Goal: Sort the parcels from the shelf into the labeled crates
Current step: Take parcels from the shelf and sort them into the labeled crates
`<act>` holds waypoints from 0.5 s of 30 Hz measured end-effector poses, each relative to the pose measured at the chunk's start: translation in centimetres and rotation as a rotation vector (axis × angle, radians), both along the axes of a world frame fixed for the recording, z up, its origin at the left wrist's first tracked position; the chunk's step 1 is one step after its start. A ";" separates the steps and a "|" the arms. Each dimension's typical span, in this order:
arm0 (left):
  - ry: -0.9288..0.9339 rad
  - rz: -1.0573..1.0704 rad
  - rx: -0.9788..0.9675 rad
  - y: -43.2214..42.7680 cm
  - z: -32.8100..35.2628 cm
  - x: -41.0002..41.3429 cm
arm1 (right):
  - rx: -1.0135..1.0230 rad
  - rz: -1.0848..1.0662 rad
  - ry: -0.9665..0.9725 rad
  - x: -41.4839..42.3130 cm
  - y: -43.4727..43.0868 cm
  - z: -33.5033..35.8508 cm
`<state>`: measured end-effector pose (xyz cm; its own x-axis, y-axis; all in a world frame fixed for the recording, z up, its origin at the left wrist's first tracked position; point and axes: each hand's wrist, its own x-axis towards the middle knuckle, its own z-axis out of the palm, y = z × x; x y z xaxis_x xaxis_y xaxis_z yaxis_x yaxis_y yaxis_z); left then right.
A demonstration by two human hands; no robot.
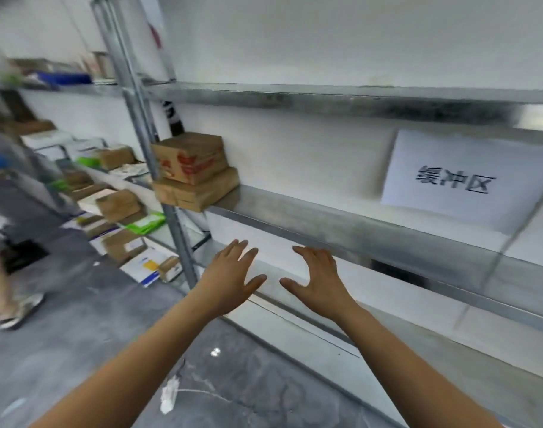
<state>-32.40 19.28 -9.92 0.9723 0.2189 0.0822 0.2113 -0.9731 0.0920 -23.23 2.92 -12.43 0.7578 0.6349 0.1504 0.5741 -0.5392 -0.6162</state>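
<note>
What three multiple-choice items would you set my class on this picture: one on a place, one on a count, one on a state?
1. Where does the stack of brown cardboard boxes sit on the grey metal shelf?
A. At its left end, beside the upright metal post
B. In its middle
C. At its right end

2. How many boxes are in that stack?
A. One
B. Two
C. Four

3. How are the person's left hand and right hand?
A. Both open, holding nothing
B. Both gripping a box
C. One open, one gripping a box

Key: 1 A, the stack stands by the post; 2 B, one box lies on another; 3 A, the fingers of both are spread and empty.
</note>
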 end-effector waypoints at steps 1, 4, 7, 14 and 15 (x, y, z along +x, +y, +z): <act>-0.005 0.034 -0.004 1.5 0.2 -0.5 | 0.005 0.034 0.003 0.1 1.7 0.1; -0.010 0.122 -0.043 5.0 0.5 -1.2 | 0.012 0.112 0.021 0.9 5.7 0.4; -0.005 0.190 -0.072 7.8 0.6 -0.9 | 0.049 0.150 0.073 2.3 9.5 0.6; -0.015 0.270 -0.042 14.3 1.6 4.3 | 0.065 0.259 0.024 8.4 17.8 2.1; -0.022 0.276 -0.038 15.2 1.9 5.3 | 0.070 0.264 0.021 9.6 18.8 2.5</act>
